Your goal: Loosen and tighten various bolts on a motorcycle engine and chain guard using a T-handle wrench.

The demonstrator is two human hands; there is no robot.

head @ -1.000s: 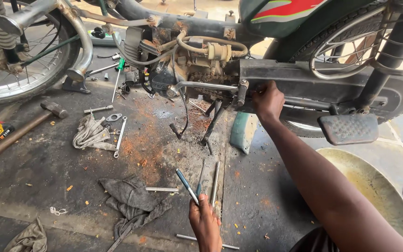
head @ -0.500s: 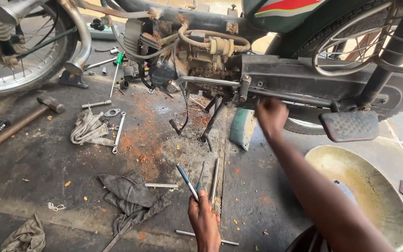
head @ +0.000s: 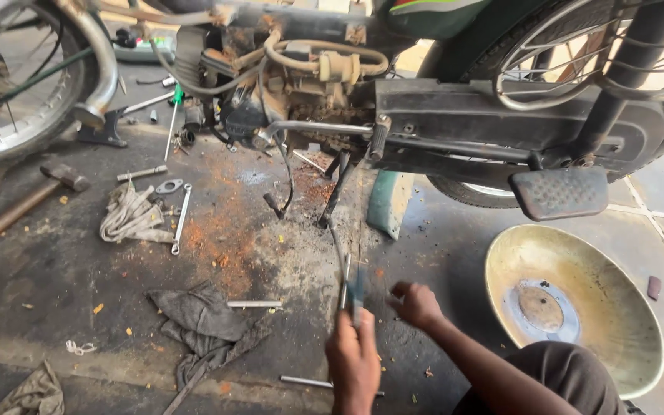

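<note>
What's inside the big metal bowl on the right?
The metal bowl holds a shallow pool of dark liquid with a round rusty patch at its centre. Its near edge is covered by the person's knee.

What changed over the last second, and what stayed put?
The right hand let go of the motorcycle frame and came back down beside the left hand, which keeps its grip on the small blue-handled tool. Hammer, rags and metal basin stayed in place.

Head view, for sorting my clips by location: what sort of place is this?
Most likely a roadside or informal motorcycle repair spot: a motorcycle on stained concrete, a hammer and wrench scattered about, and oily rags.
</note>
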